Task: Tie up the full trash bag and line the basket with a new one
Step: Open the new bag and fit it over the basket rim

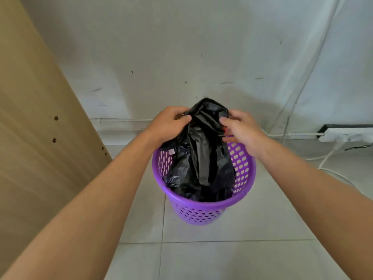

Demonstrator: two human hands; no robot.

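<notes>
Floor: pale tiles, grey grout lines crossing just ahead of the basket.
Forearms: bare, reaching in from the bottom corners, converging over the basket.
Basket: purple plastic, perforated wall, upright on the floor tiles, near the wall.
Trash bag: black, crumpled, seated inside the basket; neck pulled up above the rim into a bunched peak between the two hands.
Left hand: on the left side of the bag's neck, grip clamped on the black plastic, thumb pressed across the gathered film, fingers curled behind.
Right hand: on the right side of the neck, grip closed on the bag's edge, fingertips pinching the plastic; small red spot at the fingers, too small to tell.
Wooden panel: tan board along the left, dark screw heads on its face.
Power strip: white, far right at the foot of the wall, white cables trailing to the floor.
Wall: white, scuffed with dark marks, thin cables running up the right side.
</notes>
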